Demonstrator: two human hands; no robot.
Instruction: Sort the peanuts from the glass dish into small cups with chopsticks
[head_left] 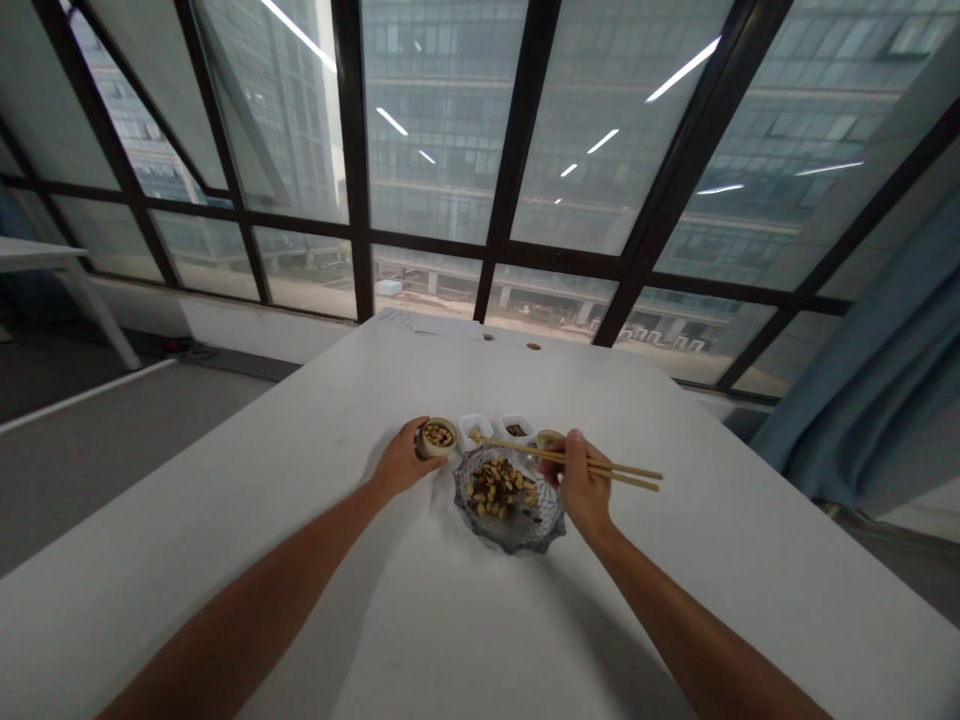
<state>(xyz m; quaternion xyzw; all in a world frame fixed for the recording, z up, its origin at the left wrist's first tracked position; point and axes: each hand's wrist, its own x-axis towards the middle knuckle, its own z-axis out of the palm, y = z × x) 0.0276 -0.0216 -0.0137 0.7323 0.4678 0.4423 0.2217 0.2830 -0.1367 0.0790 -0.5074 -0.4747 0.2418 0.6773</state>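
Note:
My left hand [403,462] is wrapped round a small round cup [426,447] that holds yellow-brown pieces like nuts. In my right hand [581,485] is a pair of chopsticks [626,470], their tips over a small white dish [474,428]; a small yellowish piece seems to be at the tips. A scalloped clear glass bowl [517,545] stands between my hands, with a heap of mixed nuts or seeds [495,488] mostly at its left and back. A second white dish [516,428] holds dark bits. Partly behind my right hand is another small round cup [550,438], its contents hidden.
The white table [420,620] reaches toward large dark-framed windows. Papers [448,327] lie at its far edge, near two round brown spots [533,346]. A blue curtain [855,370] hangs at the right; another white table [45,255] stands at the left.

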